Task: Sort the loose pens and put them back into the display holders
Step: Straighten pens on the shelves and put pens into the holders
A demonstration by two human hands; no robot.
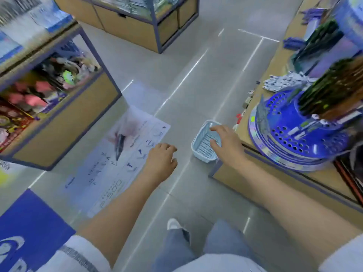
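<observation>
Currently: early stage, by my reading. Your right hand hovers fingers spread over a small pale-blue basket; contact with the rim cannot be told from the blur. Your left hand, to the left of the basket, hangs loosely curled and holds nothing.

Basket: sits on the floor directly under the right fingers, against the corner of the counter. It looks empty.

Right of the grip, up on the counter: a blue perforated display holder. Standing pens fill its upper tier; many holes in the lower ring are unfilled.

Beyond the holder: a heap of loose white pens lies on the counter, unsorted. That is the work left.

Left of your idle hand: a floor poster showing a pen. Farther left, a shelf unit of toys. Farthest ahead, a drawer unit. Grey tiled floor, glossy.
</observation>
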